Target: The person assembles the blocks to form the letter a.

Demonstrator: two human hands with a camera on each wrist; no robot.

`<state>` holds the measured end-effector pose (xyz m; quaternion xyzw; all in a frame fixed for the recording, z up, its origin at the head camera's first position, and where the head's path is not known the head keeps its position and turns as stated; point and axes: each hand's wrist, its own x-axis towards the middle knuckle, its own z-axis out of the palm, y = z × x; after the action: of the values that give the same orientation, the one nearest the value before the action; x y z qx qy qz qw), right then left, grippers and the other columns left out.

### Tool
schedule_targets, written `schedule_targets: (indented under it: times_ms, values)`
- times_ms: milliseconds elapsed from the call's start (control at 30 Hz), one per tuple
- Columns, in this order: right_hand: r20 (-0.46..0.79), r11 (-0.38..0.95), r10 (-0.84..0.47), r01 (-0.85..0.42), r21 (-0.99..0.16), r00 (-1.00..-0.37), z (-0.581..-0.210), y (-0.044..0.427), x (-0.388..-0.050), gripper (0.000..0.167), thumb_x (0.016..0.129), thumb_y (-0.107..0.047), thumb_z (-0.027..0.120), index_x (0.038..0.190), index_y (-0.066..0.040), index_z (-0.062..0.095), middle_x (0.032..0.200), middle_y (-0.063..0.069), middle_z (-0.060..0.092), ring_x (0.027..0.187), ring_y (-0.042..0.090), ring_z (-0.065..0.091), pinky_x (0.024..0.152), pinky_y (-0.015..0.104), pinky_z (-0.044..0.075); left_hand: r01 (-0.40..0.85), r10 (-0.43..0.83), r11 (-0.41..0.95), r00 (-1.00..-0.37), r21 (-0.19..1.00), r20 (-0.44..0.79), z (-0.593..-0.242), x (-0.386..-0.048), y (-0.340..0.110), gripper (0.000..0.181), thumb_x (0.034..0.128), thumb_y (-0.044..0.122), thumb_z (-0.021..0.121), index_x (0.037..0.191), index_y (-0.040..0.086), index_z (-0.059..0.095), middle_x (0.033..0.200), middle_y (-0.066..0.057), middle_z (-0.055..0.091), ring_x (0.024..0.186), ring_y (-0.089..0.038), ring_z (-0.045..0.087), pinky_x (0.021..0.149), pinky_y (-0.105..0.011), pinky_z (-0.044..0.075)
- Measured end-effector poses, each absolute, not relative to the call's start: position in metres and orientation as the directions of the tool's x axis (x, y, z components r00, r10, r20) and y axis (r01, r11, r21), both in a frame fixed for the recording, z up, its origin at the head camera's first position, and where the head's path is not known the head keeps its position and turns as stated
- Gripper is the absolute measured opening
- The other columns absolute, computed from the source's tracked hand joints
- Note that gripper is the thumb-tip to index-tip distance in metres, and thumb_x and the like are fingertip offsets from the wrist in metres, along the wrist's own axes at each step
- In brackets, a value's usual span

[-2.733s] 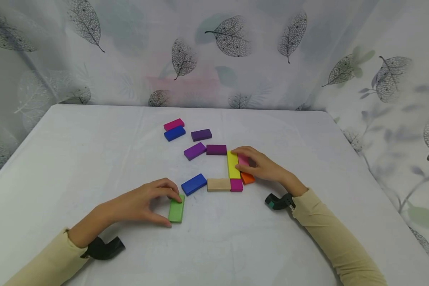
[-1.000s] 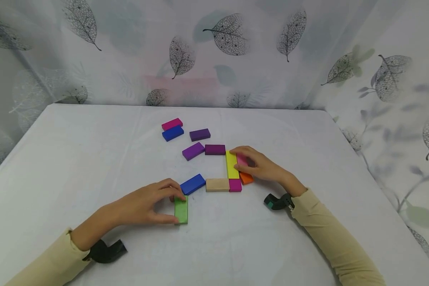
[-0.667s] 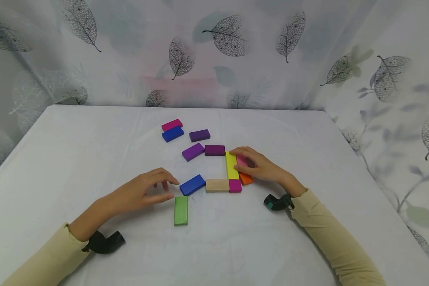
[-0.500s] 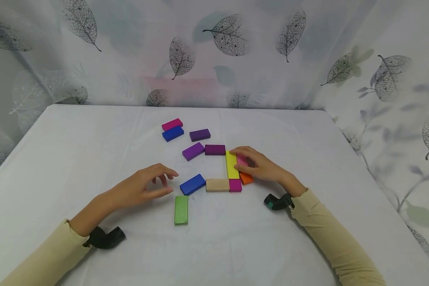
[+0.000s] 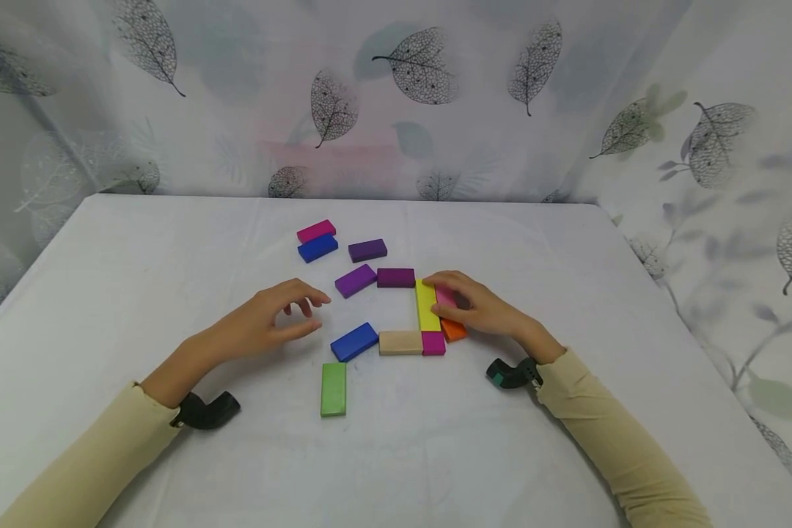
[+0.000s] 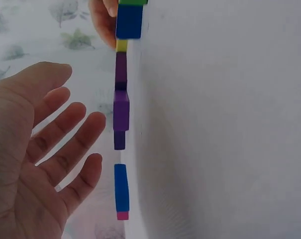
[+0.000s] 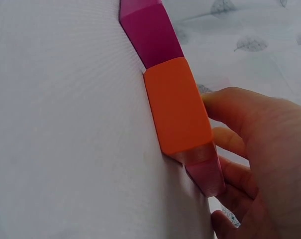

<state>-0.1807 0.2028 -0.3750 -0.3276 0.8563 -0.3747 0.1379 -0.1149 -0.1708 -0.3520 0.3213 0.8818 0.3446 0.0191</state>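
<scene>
My left hand [image 5: 268, 320] hovers over the table left of the blocks, fingers loosely bent and holding nothing. Nearest to it are a blue block [image 5: 354, 342] and a purple block [image 5: 356, 281]. A light green block [image 5: 333, 389] lies alone just below the blue one. With thumb and curved fingers, my right hand [image 5: 471, 302] holds the yellow block [image 5: 427, 312], partly covering the pink block [image 5: 445, 295] beside it. An orange block [image 7: 177, 107] sits near that thumb. A wooden-coloured block [image 5: 400, 342] and a magenta block [image 5: 433, 343] adjoin the yellow block's near end.
Behind the purple block lie a dark purple block [image 5: 367, 250], another blue block [image 5: 317, 248] and a crimson block [image 5: 316, 231]. A plum block [image 5: 396, 278] meets the yellow one's far end. White cloth covers the table [image 5: 534, 455]; a leaf-patterned curtain [image 5: 237, 103] stands behind.
My left hand slid the light green block rightward to below the blue block, let it go, then lifted and moved away from me. My right hand stayed in place.
</scene>
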Motion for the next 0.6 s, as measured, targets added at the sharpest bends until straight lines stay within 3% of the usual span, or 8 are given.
schedule_targets:
  times_ms: [600]
  values:
    - [0.009, 0.494, -0.668, -0.452, -0.742, -0.744, -0.374, 0.204, -0.181, 0.051, 0.094, -0.016, 0.065, 0.141, -0.006, 0.048, 0.146, 0.015, 0.042, 0.137, 0.032, 0.036, 0.113, 0.053, 0.028, 0.554, 0.533, 0.547, -0.809, 0.628, 0.248, -0.358, -0.170, -0.170, 0.028, 0.0900, 0.011, 0.069, 0.117, 0.003, 0.064, 0.113, -0.012, 0.063, 0.105, -0.025, 0.057, 0.086, -0.045, 0.048]
